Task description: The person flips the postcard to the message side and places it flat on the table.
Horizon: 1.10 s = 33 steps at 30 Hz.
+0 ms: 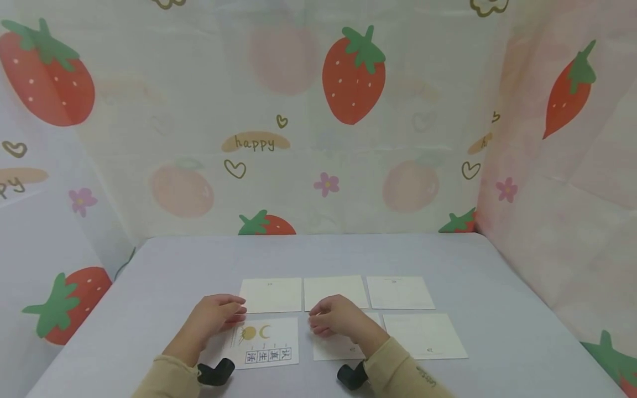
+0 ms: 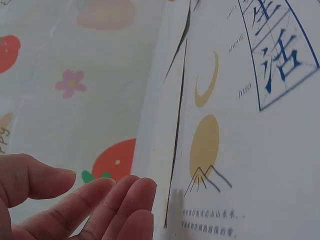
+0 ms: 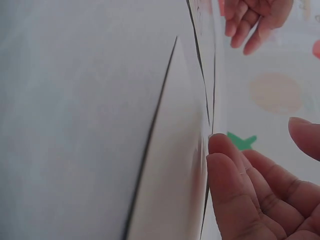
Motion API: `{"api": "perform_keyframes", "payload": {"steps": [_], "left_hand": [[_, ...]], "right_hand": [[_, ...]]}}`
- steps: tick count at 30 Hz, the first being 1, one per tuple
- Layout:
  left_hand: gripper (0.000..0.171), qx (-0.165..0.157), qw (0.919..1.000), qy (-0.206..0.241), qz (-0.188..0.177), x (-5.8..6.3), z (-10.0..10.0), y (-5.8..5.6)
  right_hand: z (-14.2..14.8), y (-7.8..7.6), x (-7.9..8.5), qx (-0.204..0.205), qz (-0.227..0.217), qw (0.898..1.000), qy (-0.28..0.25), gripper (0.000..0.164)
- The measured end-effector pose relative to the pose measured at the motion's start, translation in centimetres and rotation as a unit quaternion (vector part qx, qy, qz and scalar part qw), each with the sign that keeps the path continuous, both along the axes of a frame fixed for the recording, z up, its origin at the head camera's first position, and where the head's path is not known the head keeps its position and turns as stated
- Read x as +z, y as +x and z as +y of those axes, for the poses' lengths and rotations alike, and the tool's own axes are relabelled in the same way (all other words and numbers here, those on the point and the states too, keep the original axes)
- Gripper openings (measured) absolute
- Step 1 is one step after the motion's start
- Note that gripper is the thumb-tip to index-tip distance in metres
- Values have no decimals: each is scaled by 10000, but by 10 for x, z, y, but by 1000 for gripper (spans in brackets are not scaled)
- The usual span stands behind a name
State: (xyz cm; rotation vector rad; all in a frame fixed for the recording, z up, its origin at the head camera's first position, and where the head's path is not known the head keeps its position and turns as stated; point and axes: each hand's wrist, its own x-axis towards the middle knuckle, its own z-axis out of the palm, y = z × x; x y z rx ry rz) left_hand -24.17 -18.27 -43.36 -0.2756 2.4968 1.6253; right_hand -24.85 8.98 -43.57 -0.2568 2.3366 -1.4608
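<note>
A printed card (image 1: 278, 342) lies face up at the near left, with a yellow sun and moon and a row of boxed blue characters. My left hand (image 1: 211, 318) hovers beside its far left corner, fingers loosely bent and thumb apart, holding nothing; the left wrist view shows the sun (image 2: 204, 145) close to those fingertips. Over the near middle card (image 1: 330, 349), partly covering it, is my right hand (image 1: 343, 318). In the right wrist view its fingers (image 3: 225, 175) are bent beside a card edge, with the thumb away from them and nothing between.
Three pale cards lie in the far row: left (image 1: 273, 296), middle (image 1: 338, 287) and right (image 1: 400, 293). Another pale card (image 1: 425, 337) lies at the near right. The white table (image 1: 438, 257) meets a strawberry-patterned curtain (image 1: 308, 110) at back and sides.
</note>
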Motion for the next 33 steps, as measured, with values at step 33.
{"api": "perform_keyframes", "payload": {"steps": [33], "left_hand": [[34,358,9987,-160,-337,-10,-46,8]], "right_hand": [[-17,10,6,-162,-198,9997,2,12]]}}
